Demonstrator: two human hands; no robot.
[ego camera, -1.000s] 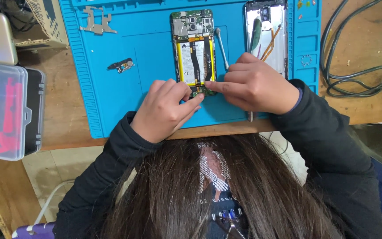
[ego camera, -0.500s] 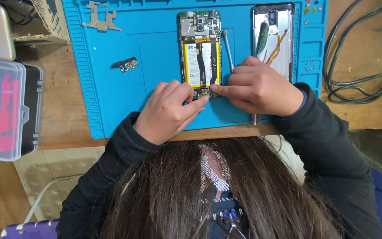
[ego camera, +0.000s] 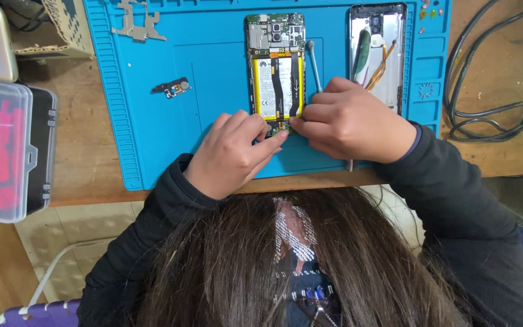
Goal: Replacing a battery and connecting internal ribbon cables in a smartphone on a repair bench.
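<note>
An opened phone (ego camera: pixel 275 66) with a yellow battery and bare circuit board lies upright on a blue work mat (ego camera: pixel 152 133). My left hand (ego camera: pixel 231 151) pinches the phone's lower end with its fingertips. My right hand (ego camera: pixel 352 121) meets it there from the right, closed around a thin metal tool (ego camera: pixel 350 165) whose end sticks out below the hand. The tool's tip is hidden under my fingers. My long dark hair fills the bottom of the view.
The phone's rear shell (ego camera: pixel 388 48) lies to the right with a green-handled tool (ego camera: pixel 361 51) in it. A thin metal pick (ego camera: pixel 315 63), a small black part (ego camera: pixel 172 88) and a metal bracket (ego camera: pixel 133 24) sit on the mat. A clear box (ego camera: pixel 1 157) is at left, black cables (ego camera: pixel 491 115) at right.
Both hands stay at the phone's lower end, with only small finger shifts. The view has drifted slightly.
</note>
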